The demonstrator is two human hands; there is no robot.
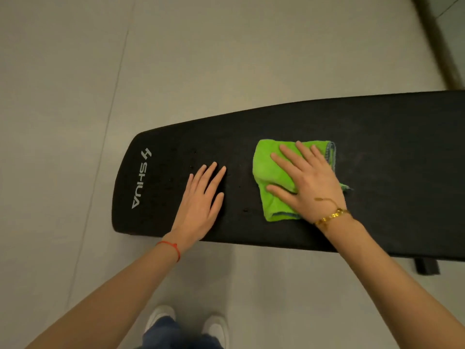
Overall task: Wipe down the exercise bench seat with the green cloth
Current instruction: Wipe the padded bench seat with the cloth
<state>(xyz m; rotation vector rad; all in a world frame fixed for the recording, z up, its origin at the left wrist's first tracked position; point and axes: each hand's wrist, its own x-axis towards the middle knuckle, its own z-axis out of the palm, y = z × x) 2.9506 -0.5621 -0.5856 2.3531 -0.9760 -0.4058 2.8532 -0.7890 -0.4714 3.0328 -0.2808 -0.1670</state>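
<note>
A long black padded bench seat (390, 152) runs from the left of centre to the right edge, with white lettering near its rounded left end. A folded green cloth (269, 167) lies flat on the pad near the middle. My right hand (305, 180) presses down on the cloth with straight, spread fingers and covers its right half. My left hand (202, 200) rests flat on the bare pad to the left of the cloth, fingers straight, apart from the cloth.
Pale grey floor (176, 59) surrounds the bench. A dark bench foot (426, 266) shows under the near edge at the right. My white shoes (187, 321) stand just in front of the bench. A dark strip (437, 41) crosses the far right corner.
</note>
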